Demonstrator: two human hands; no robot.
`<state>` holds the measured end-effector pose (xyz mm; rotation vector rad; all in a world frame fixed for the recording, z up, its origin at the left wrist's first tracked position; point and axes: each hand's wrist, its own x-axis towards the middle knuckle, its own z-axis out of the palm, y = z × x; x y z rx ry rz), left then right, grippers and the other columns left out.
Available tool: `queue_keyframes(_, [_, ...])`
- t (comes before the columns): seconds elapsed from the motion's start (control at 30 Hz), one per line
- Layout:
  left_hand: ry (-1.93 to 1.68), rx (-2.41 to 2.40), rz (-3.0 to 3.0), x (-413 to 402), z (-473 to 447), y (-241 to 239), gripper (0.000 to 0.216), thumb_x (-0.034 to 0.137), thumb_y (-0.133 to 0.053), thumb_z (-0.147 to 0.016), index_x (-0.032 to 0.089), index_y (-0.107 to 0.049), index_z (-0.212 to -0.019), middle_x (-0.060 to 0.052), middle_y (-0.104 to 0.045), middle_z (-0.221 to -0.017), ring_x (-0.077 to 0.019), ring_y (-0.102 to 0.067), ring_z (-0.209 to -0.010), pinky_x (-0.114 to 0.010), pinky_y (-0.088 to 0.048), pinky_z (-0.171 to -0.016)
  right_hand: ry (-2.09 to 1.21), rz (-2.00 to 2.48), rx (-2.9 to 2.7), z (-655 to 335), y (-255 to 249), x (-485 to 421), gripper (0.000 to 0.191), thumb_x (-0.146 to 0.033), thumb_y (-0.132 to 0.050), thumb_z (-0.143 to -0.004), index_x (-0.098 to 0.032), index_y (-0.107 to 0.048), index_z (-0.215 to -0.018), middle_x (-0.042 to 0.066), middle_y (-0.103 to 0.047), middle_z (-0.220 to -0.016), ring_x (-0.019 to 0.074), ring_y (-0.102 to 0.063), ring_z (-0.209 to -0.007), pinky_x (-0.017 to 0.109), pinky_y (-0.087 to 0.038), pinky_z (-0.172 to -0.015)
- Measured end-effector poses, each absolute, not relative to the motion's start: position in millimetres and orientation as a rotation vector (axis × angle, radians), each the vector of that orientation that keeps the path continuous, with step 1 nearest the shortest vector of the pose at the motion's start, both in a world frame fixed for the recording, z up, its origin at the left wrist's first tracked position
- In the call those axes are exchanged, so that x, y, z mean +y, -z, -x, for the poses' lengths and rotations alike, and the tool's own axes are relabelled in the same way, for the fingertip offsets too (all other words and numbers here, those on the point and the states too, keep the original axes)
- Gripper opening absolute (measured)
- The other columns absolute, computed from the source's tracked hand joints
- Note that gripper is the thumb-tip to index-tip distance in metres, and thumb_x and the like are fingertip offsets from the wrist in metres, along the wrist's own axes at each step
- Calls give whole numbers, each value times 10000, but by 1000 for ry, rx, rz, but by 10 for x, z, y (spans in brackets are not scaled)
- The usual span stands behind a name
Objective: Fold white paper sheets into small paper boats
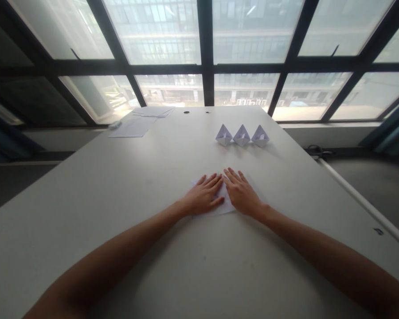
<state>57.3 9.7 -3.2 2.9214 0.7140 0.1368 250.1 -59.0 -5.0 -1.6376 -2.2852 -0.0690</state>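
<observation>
A white sheet of paper [224,208] lies on the table in front of me, mostly covered by my hands. My left hand [204,195] rests flat on its left part, fingers stretched out. On the right side my right hand [240,190] also presses down with fingers extended, its fingertips close to those of the left. Whether the paper has folds under my palms is hidden. Beyond the hands, three folded paper boats stand in a row: a left boat [224,136], a middle boat [241,136] and a right boat [260,137].
Loose white sheets [129,127] lie at the table's far left, with a small pale object [115,126] at their edge. The white table [103,186] reaches toward dark-framed windows [206,53]. A dark mark [379,231] sits near the right edge, and a cable [319,151] hangs beyond it.
</observation>
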Motion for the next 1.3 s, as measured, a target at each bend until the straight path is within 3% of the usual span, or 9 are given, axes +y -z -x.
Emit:
queue_keyframes(0.13, [-155, 665, -2942, 108, -596, 34, 710, 576, -310, -993, 171, -195, -1564, -124, -222, -1616, -234, -118, -1515, -455, -61, -1219, -173, 1570, -2317, -2381, 126, -601, 718, -64, -327, -830, -64, -249, -1544, 123, -237, -1616, 196, -175, -1501, 424, -192, -1215])
queue_keyframes(0.27, [-161, 627, -2959, 101, -609, 30, 689, 572, -298, -997, 207, -182, -1569, -100, -187, -1629, -235, -114, -1515, -456, -54, -1219, -220, 1655, -2268, -2379, 212, -581, 663, -127, -281, -907, -76, -190, -1562, 112, -179, -1631, 215, -157, -1505, 435, -192, -1214])
queue_keyframes(0.47, [-157, 736, -2917, 86, -618, 33, 739, 600, -245, -996, 186, -77, -1585, -91, -175, -1630, -237, -117, -1514, -447, -49, -1216, -156, 1862, -2216, -2399, 192, -590, 611, -320, -260, -995, -58, -239, -1547, 134, -217, -1613, 236, -182, -1500, 464, -160, -1216])
queue_keyframes(0.77, [-167, 815, -2903, 99, -592, 57, 744, 643, -252, -979, 227, -126, -1583, -50, -201, -1624, -247, -132, -1512, -481, -47, -1211, -124, 1960, -2187, -2438, 193, -577, 631, -427, -275, -1000, -151, -223, -1565, 86, -217, -1622, 245, -159, -1506, 485, -108, -1215])
queue_keyframes(1.1, [-173, 1007, -2890, 108, -554, 90, 806, 687, -224, -954, 162, -215, -1565, -93, -180, -1626, -287, -100, -1514, -520, -78, -1207, -76, 2006, -2170, -2523, 233, -565, 654, -501, -288, -989, -166, -273, -1551, 97, -202, -1628, 274, -156, -1504, 528, -107, -1200])
queue_keyframes(1.3, [-177, 1309, -2806, 89, -556, 173, 828, 649, -251, -958, 65, -231, -1545, -185, -175, -1613, -311, -119, -1509, -562, -101, -1196, -67, 2093, -2095, -2655, 232, -573, 620, -485, -290, -997, -186, -304, -1540, 97, -232, -1622, 280, -176, -1498, 552, -104, -1192])
